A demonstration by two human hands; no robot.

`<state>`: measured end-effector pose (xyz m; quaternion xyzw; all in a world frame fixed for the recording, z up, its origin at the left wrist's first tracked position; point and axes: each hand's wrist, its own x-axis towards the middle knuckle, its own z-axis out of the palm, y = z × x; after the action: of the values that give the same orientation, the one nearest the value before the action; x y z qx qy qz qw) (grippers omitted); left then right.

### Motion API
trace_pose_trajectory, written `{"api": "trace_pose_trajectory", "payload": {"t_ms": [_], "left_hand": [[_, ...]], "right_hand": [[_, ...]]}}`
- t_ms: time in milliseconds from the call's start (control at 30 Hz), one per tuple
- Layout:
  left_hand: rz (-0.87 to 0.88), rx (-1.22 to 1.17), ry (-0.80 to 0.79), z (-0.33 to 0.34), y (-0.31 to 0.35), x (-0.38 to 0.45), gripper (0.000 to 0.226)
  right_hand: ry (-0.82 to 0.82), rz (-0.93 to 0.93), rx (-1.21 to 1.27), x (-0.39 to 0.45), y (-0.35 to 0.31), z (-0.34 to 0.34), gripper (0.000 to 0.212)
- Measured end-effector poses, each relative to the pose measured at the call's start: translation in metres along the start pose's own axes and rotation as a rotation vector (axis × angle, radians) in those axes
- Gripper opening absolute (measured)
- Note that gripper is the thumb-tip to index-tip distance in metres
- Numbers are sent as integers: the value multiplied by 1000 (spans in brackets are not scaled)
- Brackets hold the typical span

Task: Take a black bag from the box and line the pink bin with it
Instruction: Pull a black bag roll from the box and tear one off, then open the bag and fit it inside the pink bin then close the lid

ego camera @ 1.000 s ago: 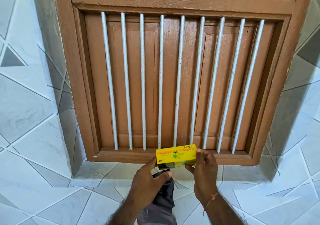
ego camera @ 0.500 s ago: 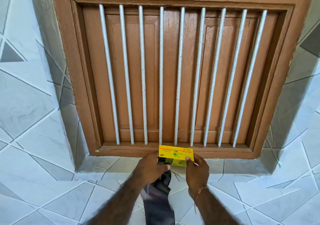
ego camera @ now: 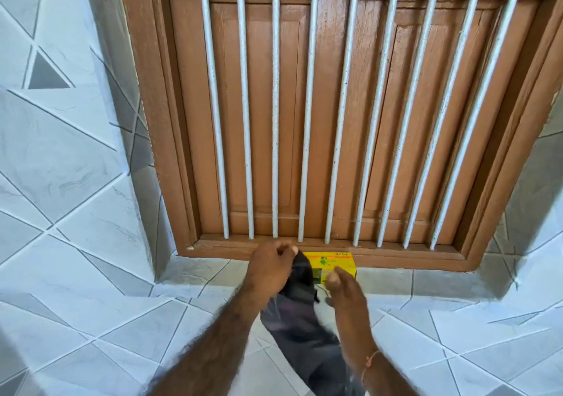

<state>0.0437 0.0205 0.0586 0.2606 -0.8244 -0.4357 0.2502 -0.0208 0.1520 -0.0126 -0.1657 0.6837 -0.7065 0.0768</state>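
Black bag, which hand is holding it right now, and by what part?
The left hand grips the black bag by its upper end; the rest hangs down. The right hand holds nothing, beside the yellow box.

Yellow box (ego camera: 335, 263) on tiled ledge (ego camera: 426, 283)

The box (ego camera: 333, 264) lies on the sill just beyond both hands; the bag (ego camera: 300, 313) hangs between them, below the window bars (ego camera: 307, 115).
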Motion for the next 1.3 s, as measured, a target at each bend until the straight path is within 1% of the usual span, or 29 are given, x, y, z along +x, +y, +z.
{"api": "trace_pose_trajectory", "payload": {"t_ms": [33, 67, 100, 133, 167, 233, 267, 333, 433, 533, 567, 600, 667, 700, 733, 800, 833, 867, 933, 967, 1000, 1033, 1067, 1100, 1167, 1200, 1233, 1267, 1300], "left_hand": [[-12, -100, 50, -5, 5, -2, 18], [-19, -189, 92, -9, 10, -3, 18], [-33, -266, 125, -14, 14, -6, 17], [-51, -338, 156, -18, 18, -7, 16], [-83, -402, 185, -22, 20, -7, 17], [-148, -544, 230, -32, 24, -7, 18], [-178, -615, 245, -39, 28, -9, 17], [-215, -730, 232, -53, 33, -10, 18], [-217, -834, 219, -80, 42, -15, 17], [-235, -877, 305, -112, 48, -15, 19], [-244, -870, 351, -122, 49, -15, 20], [-250, -855, 403, -131, 49, -19, 21], [-232, -761, 539, -144, 43, -28, 20], [-220, -690, 611, -149, 38, -31, 22], [-221, -596, 653, -153, 33, -36, 25], [-284, -299, 674, -152, 17, -55, 42], [-326, -139, 689, -150, 11, -70, 52], [-330, -21, 721, -146, 2, -85, 58], [-193, 57, 761, -127, -8, -126, 58], [-113, 42, 719, -112, -12, -147, 52], [-76, 0, 637, -95, -14, -172, 45], [-85, -41, 529, -77, -17, -196, 42], [-122, -67, 423, -62, -19, -219, 44], [-200, -72, 328, -48, -21, -244, 52], [-416, -121, 177, -31, -25, -283, 69], [-518, -189, 108, -27, -28, -298, 72], [-592, -287, 58, -26, -30, -313, 68], [-620, -390, 38, -28, -32, -325, 56], [-610, -451, 50, -33, -31, -335, 41]], "right_hand": [[-170, -17, 18, -10, -1, 5, 90], [-309, -34, 30, -20, -3, 10, 92], [-407, -47, 21, -29, -2, 16, 90], [-455, -54, -31, -35, -3, 20, 84], [-458, -66, -115, -42, -3, 26, 73], [-373, -76, -313, -51, 2, 36, 46], [-352, -56, -369, -54, 6, 37, 36], [-380, 48, -378, -61, 15, 39, 24], [-475, 126, -411, -81, 22, 34, 17], [-587, 138, -540, -100, 33, 23, 29], [-627, 140, -542, -106, 38, 19, 23], [-640, 144, -545, -113, 40, 13, 12], [-621, 139, -539, -122, 37, 1, 15], [-615, 126, -526, -125, 32, -2, 7], [-604, 123, -519, -127, 25, -6, 6], [-538, 124, -489, -132, 12, -13, 18], [-530, 144, -465, -136, 6, -17, 23], [-538, 167, -437, -139, 0, -20, 27], [-559, 221, -324, -151, -12, -30, 28], [-560, 247, -230, -155, -17, -35, 26], [-563, 304, -112, -161, -20, -41, 24], [-567, 365, 14, -166, -23, -45, 24], [-556, 421, 121, -170, -25, -48, 25], [-531, 463, 185, -175, -23, -50, 26], [-457, 500, 226, -183, -19, -49, 29], [-422, 516, 243, -188, -16, -47, 30], [-403, 535, 255, -194, -13, -45, 31], [-398, 556, 274, -200, -11, -44, 31], [-391, 578, 297, -205, -9, -43, 30]]}}
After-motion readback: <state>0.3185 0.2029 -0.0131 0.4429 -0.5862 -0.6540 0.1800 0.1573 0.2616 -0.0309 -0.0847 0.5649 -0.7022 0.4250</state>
